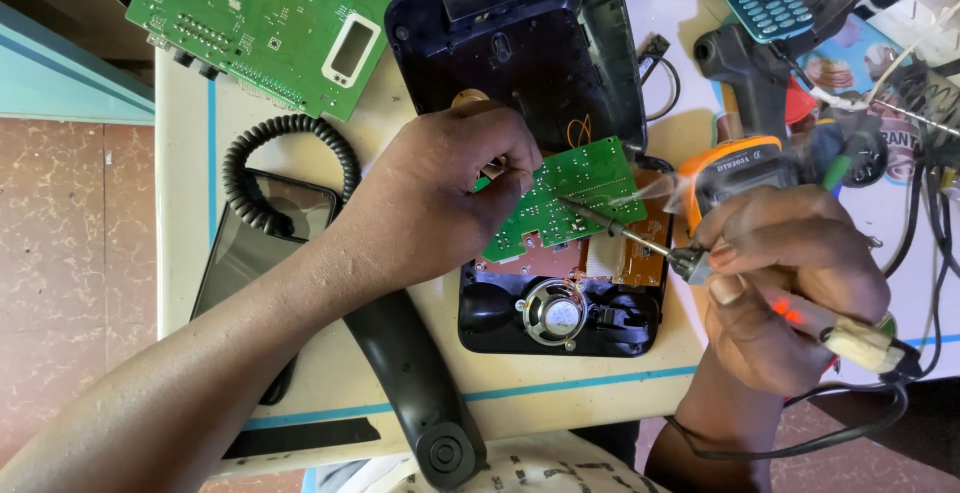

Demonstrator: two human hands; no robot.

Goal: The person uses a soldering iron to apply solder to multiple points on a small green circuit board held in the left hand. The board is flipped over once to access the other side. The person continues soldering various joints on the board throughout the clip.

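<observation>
Right-hand grip [790, 273] closed on soldering iron [640, 243], tip smoking on green circuit board [560, 198] (over open telephone base [560, 303]); left hand [450, 193] pinches board edge; slipped tip could likely bridge joints.

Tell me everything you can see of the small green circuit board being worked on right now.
The small green circuit board is a flat, roughly rectangular panel with white printed markings and tiny solder points. It lies tilted over the opened black telephone base, above the round speaker. The left hand pinches its upper left edge, covering that corner. The soldering iron, held in the right hand, touches its tip to the board's middle, where a wisp of smoke rises. Thin orange wires show just above its top edge.
</observation>
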